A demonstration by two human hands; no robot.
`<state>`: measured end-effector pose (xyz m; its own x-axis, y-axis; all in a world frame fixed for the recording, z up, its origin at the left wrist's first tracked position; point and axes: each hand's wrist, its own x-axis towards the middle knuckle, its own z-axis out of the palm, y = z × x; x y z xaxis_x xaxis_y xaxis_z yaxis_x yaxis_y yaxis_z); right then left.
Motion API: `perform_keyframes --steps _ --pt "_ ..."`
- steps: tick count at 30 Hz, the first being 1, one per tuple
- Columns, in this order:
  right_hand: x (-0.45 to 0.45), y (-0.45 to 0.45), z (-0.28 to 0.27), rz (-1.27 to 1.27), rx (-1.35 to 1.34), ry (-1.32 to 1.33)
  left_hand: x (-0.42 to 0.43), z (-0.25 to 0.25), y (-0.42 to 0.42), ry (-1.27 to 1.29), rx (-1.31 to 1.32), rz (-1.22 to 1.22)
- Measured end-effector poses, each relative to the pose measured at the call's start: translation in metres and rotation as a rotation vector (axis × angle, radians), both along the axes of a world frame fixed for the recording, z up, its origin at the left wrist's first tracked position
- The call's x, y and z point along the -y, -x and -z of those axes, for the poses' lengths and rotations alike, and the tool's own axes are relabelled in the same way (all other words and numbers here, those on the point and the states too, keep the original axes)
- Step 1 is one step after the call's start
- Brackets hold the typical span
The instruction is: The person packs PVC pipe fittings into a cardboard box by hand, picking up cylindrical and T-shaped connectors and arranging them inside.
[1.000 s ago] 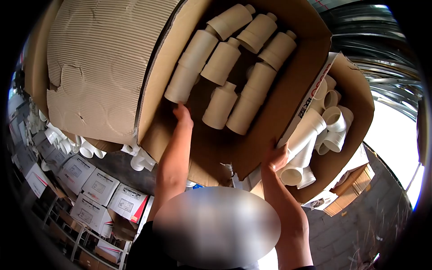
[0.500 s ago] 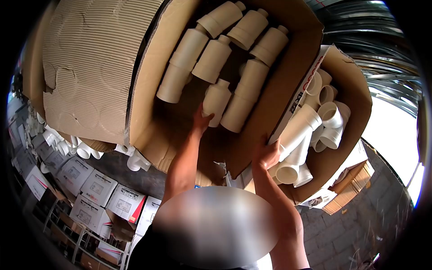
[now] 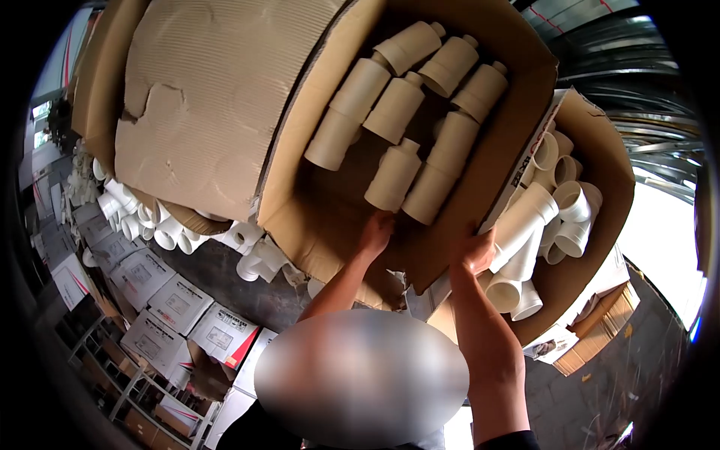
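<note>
Several cream plastic pipe fittings lie in rows inside a large open cardboard box [image 3: 292, 217]. My left hand [image 3: 377, 231] is in the box at the lower end of the front middle fitting [image 3: 394, 176]; its fingertips are partly hidden there, so its grip cannot be made out. My right hand [image 3: 475, 252] is closed round the box's right flap [image 3: 491, 180], near its lower corner. Just right of that hand, a second cardboard box [image 3: 611, 161] holds several white pipe fittings [image 3: 526, 221].
Ribbed cardboard [image 3: 217, 97] covers the upper left. White fittings [image 3: 176, 234] and printed white cartons [image 3: 180, 302] are at the lower left, above a metal rack [image 3: 126, 397]. Long dark strips [image 3: 652, 112] are stacked at the upper right. A brown carton [image 3: 600, 330] stands lower right.
My left hand has moved from the left column of fittings to the front middle one, then down to its lower end. My right hand stays on the flap. The view has shifted.
</note>
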<state>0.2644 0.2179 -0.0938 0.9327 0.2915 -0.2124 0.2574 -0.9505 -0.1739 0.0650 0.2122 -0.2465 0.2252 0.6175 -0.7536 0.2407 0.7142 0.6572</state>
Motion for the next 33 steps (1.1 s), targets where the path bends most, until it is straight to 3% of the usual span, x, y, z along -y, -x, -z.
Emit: perform_keyframes --steps 6,8,9,10,12,15,17,19,22,26,30,32,33 --pt "-0.002 0.002 -0.002 0.025 -0.043 0.081 0.025 -0.033 0.041 -0.011 0.093 -0.076" --pt "0.011 0.002 0.015 -0.005 0.029 -0.057 0.011 -0.085 0.063 -0.002 0.113 -0.068" --pt "0.004 0.011 -0.006 0.022 -0.116 -0.062 0.008 -0.103 0.077 -0.021 0.162 -0.08" --pt "0.011 0.014 0.01 -0.244 0.132 -0.285 0.009 -0.116 0.091 -0.035 0.208 -0.09" --pt "0.017 0.034 -0.005 -0.316 0.143 -0.187 0.011 -0.129 0.121 -0.068 0.279 -0.137" --pt "0.015 0.105 -0.043 -0.582 0.078 -0.377 0.009 -0.159 0.162 -0.004 0.268 -0.173" --pt "0.016 0.156 -0.036 -0.66 0.01 -0.462 0.012 -0.163 0.192 0.073 0.289 -0.193" --pt "0.021 0.204 -0.022 -0.724 -0.111 -0.51 0.021 -0.159 0.221 0.175 0.292 -0.195" --pt "0.029 0.27 -0.02 -0.831 -0.248 -0.593 0.042 -0.13 0.267 0.099 0.187 -0.142" --pt "0.049 0.345 -0.02 -1.071 -0.412 -0.56 0.063 -0.101 0.321 0.163 -0.035 -0.299" --pt "0.091 0.39 0.003 -1.161 -0.855 -0.171 0.097 -0.067 0.373 0.241 -0.127 -0.496" --pt "0.119 0.398 0.025 -1.205 -0.939 0.126 0.126 -0.044 0.395 0.256 -0.145 -0.525" --pt "0.127 0.401 0.029 -1.215 -0.936 0.137 0.133 -0.04 0.401 0.262 -0.165 -0.537"
